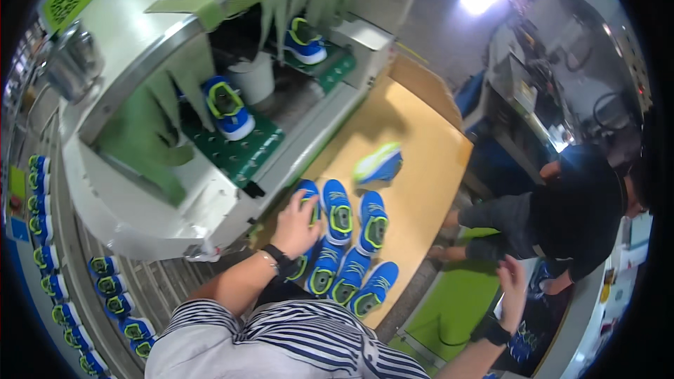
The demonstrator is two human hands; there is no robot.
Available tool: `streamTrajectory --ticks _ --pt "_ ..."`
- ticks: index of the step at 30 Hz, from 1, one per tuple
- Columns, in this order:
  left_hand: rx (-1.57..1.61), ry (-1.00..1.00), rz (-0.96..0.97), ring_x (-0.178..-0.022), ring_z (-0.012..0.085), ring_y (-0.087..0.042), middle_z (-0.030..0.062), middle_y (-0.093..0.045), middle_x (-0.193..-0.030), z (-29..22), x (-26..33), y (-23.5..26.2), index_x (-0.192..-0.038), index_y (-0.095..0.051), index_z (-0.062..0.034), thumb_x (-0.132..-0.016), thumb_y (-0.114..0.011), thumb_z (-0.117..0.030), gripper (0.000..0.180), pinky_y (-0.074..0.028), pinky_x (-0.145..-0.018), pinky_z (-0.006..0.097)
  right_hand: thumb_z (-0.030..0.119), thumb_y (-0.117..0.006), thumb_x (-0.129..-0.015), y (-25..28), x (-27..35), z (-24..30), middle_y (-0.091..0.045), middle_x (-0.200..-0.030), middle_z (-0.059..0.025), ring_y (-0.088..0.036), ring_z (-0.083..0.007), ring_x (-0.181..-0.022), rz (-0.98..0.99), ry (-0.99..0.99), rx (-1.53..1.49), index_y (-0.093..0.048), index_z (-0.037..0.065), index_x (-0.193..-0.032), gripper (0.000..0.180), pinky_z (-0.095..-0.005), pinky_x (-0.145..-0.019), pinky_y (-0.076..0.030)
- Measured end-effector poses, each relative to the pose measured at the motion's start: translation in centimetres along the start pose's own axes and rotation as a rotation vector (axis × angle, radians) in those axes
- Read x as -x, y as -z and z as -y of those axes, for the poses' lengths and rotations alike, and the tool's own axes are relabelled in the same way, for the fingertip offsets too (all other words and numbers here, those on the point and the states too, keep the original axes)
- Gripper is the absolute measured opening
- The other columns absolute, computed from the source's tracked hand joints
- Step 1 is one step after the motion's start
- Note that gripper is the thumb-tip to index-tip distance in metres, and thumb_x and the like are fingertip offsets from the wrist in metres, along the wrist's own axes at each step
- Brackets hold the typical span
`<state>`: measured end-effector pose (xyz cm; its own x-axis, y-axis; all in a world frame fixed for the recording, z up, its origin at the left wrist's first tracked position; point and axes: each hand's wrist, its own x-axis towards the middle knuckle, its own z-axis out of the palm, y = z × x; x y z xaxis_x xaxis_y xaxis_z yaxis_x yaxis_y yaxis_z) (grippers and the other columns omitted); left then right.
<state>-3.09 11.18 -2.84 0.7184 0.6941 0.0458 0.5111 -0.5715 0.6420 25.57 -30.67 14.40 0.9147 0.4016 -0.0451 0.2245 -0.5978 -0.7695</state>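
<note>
My left hand [296, 228] is curled over a blue sneaker [307, 189] with lime trim, at the left end of a group of matching sneakers on the tan board. My right hand [512, 291] is raised off to the right, fingers stretched out and nothing in it. Beside my left hand stand several more sneakers [338, 210] in two rows, their toes pointing mostly away from me. Farther up the board a blurred blue-and-lime sneaker [380, 165] lies on its side, apart from the group.
A white machine [105, 203] with a green strip curtain [144, 144] holds sneakers on green perforated plates [235, 158]. At left, sneakers line a roller rack [158, 274]. A co-worker in black [572, 217] bends at the right beside a green panel [456, 295].
</note>
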Motion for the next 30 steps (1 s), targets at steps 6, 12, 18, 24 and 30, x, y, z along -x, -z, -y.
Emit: streamTrajectory --ticks 6,12,18,24,30 --pt "-0.067 0.133 0.151 -0.146 0.0494 -0.023 0.0232 -0.023 -0.160 -1.4 -0.5 0.7 -0.150 -0.042 -0.0120 -0.085 -0.072 -0.027 0.073 -0.026 -0.113 0.066 0.012 -0.076 -0.085 -15.1 -7.4 2.1 -0.061 -0.133 -0.0158 -0.059 -0.0243 -0.120 0.549 -0.023 0.021 -0.052 0.000 -0.140 0.061 -0.0358 -0.103 -0.047" --pt "-0.041 -0.005 0.035 -0.149 0.0492 -0.016 0.0242 -0.023 -0.161 -4.4 -1.1 1.6 -0.141 -0.053 -0.0117 -0.089 -0.070 -0.027 0.057 -0.019 -0.118 0.061 0.010 -0.084 -0.069 -31.8 -18.7 6.3 -0.049 -0.145 -0.0180 -0.044 -0.0403 -0.135 0.425 1.081 0.580 -0.035 0.017 -0.153 0.098 -0.0494 -0.112 -0.039" --pt "0.040 0.079 -0.056 -0.147 0.0459 -0.026 0.0222 -0.031 -0.157 -4.8 3.8 3.3 -0.136 -0.056 -0.0101 -0.087 -0.073 -0.021 0.053 -0.024 -0.119 0.053 0.024 -0.089 -0.057 -38.3 -22.1 5.1 -0.058 -0.128 -0.0160 -0.055 -0.0367 -0.122 0.565 0.910 0.815 -0.037 0.015 -0.153 0.109 -0.0493 -0.103 -0.045" --pt "0.449 0.046 -0.167 -0.146 0.0389 -0.033 0.0208 -0.033 -0.159 -5.6 3.4 6.3 -0.145 -0.048 -0.0055 -0.086 -0.076 -0.021 0.067 -0.028 -0.119 0.046 0.037 -0.079 -0.078 -31.4 -17.3 8.3 -0.064 -0.124 -0.0197 -0.064 -0.0265 -0.111 0.731 0.074 -0.161 -0.044 -0.006 -0.144 0.086 -0.0366 -0.097 -0.050" --pt "0.539 -0.215 -0.232 -0.151 0.0399 -0.020 0.0232 -0.010 -0.165 -13.3 -0.6 2.8 -0.157 -0.021 -0.0074 -0.068 -0.090 -0.023 0.113 -0.025 -0.120 0.050 0.066 -0.036 -0.101 -25.1 -3.2 10.7 -0.026 -0.164 -0.0169 -0.023 -0.0260 -0.152 1.061 0.104 -0.802 -0.019 0.002 -0.160 0.089 -0.0388 -0.122 -0.021"
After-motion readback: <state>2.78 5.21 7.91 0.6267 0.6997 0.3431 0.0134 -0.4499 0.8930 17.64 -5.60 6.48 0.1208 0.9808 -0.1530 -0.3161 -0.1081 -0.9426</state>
